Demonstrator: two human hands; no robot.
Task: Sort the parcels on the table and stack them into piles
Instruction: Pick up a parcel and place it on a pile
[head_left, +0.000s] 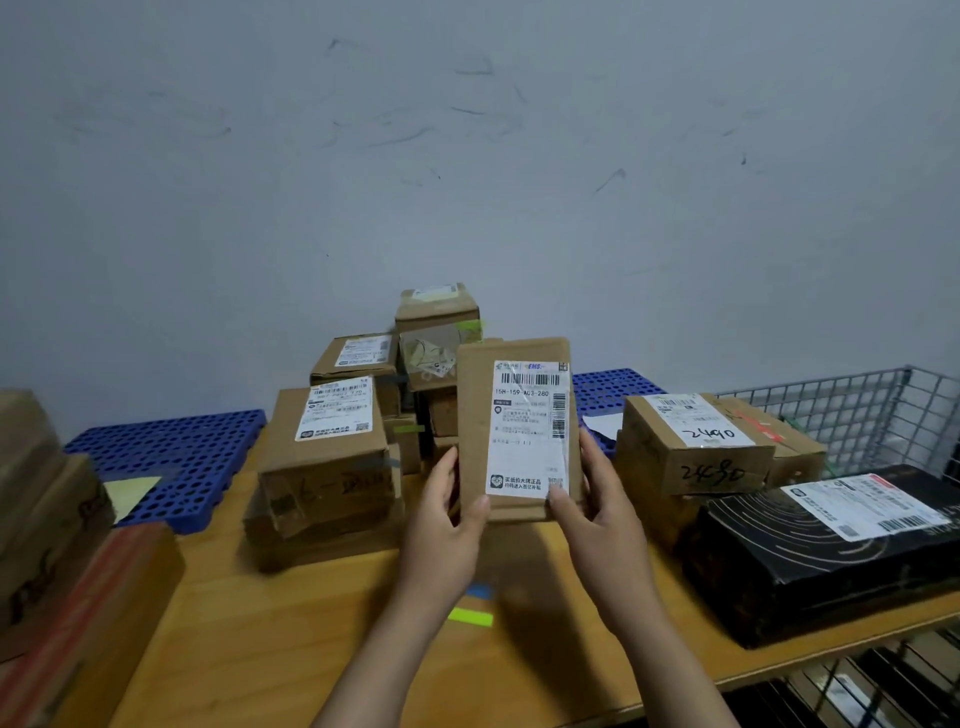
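Note:
I hold a flat cardboard parcel (475, 415) with a white shipping label upright above the wooden table (270, 639), label facing me. My left hand (447, 519) grips its lower left edge, my right hand (597, 509) its lower right edge. Behind it stands a pile of brown boxes: a labelled box (324, 457) at the left, a smaller one (358, 358) behind, and a taller stack (436, 332) in the middle. To the right sit a box marked 2490 (691, 447) and a black parcel (821, 556).
Brown and red-striped boxes (57, 561) crowd the left edge. Blue perforated mats (171, 457) lie at the back of the table against the grey wall. A wire basket (872, 410) stands at the far right. Green and blue tape marks (470, 616) lie on the table near me.

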